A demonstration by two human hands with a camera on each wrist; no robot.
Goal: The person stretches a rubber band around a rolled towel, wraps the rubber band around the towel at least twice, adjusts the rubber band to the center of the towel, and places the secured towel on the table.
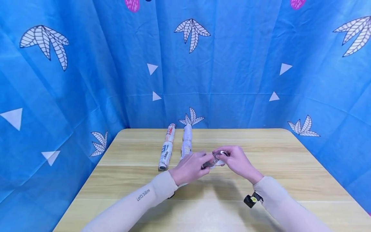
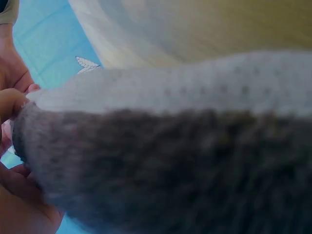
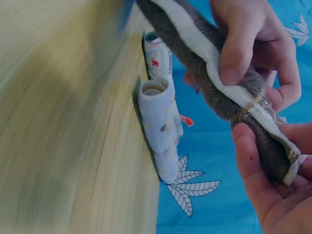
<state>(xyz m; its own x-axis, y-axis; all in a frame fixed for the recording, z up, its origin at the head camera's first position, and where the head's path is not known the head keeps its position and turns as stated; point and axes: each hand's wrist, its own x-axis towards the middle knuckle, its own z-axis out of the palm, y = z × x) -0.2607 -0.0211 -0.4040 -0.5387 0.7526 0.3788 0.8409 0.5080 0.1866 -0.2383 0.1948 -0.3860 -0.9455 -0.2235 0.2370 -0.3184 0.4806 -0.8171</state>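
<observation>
Both hands hold a dark grey, fluffy cloth roll (image 3: 195, 63) with a white strip along its length, raised off the table. A thin tan band (image 3: 247, 106) circles the roll near one end. My left hand (image 1: 189, 168) grips the roll's body, its thumb pressed along the white strip in the right wrist view. My right hand (image 1: 239, 162) pinches the banded end between thumb and fingers. Seen close up in the left wrist view, the grey roll (image 2: 146, 161) fills most of the picture and hides much of the left hand.
Two other rolls lie side by side on the wooden table (image 1: 261, 145): a white printed roll (image 1: 167, 148) and a pale lilac roll (image 1: 187, 138), partly behind the left hand. A blue patterned curtain (image 1: 185, 74) surrounds the table's back and sides.
</observation>
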